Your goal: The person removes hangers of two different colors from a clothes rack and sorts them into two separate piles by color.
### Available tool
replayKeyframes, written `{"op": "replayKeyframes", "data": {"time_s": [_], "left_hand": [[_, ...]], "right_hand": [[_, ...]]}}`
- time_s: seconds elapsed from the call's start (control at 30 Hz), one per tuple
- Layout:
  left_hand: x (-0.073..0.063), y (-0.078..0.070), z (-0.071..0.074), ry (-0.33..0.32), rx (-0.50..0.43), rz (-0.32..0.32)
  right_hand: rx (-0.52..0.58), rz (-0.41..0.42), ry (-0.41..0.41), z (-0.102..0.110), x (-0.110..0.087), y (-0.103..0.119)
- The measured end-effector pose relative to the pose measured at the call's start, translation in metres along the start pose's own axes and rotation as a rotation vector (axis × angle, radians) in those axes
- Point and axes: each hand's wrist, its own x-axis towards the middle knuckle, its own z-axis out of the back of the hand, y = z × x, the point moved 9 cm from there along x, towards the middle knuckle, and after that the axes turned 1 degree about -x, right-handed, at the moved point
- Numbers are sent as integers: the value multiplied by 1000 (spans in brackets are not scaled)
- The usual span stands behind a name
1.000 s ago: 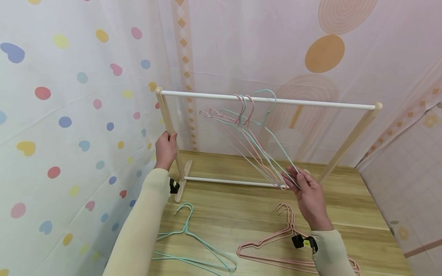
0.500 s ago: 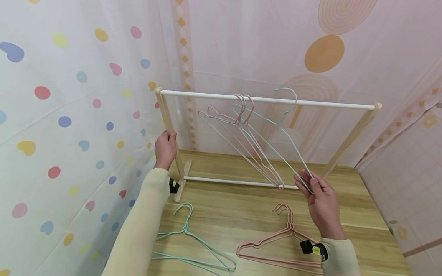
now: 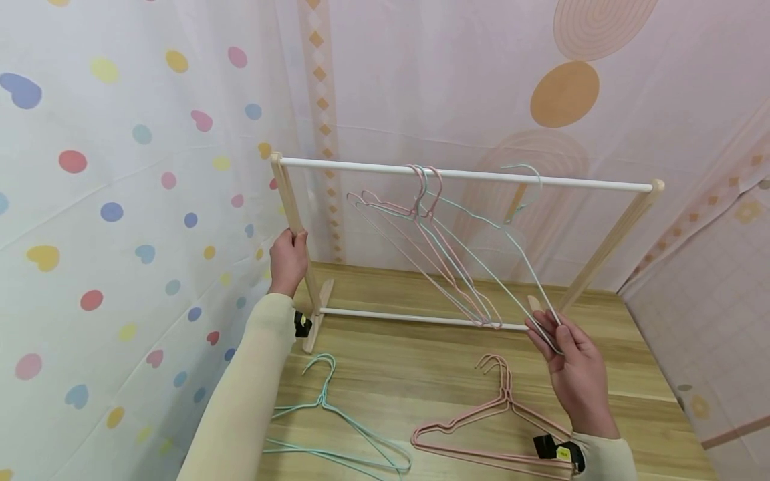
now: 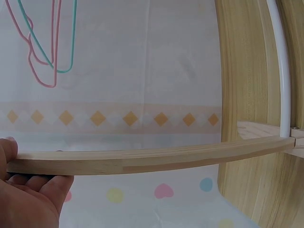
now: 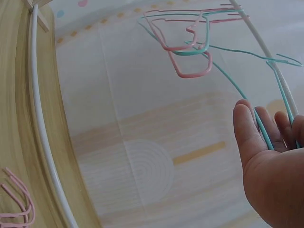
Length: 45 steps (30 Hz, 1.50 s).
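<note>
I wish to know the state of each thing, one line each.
Rack: standing upright
Left hand: gripping the rack's left post
Right hand: holding one green hanger
That green hanger: tilted, bar contact unclear
Two pink hangers: hanging on the upper bar
Another green hanger: hanging with them
Lower green hangers: lying, overlapping
Lower pink hangers: lying, overlapping, partly hidden

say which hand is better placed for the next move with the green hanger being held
Likely the right hand: it holds the green hanger by one end. The left hand grips the wooden post, away from that hanger.
</note>
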Motion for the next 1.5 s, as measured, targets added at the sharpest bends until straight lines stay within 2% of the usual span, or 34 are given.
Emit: {"op": "replayKeyframes", "data": {"time_s": [0.13,0.47,0.57,1.07,1.5], "left_hand": [[0,1,1,-1,-1,5],[0,2,4,13,1,6],[-1,2,4,12,-1,4],[-1,-1,5,5,-12,-11],[-1,0,4,7,-15,-6]], "right_hand": [[42,18,11,2,-5,3],[56,28,-9,8,-13,6],[70,12,14,8,-17,5],[-72,-83,-10,29,-33,-13],[38,-191,7,40,-42,-32]]}}
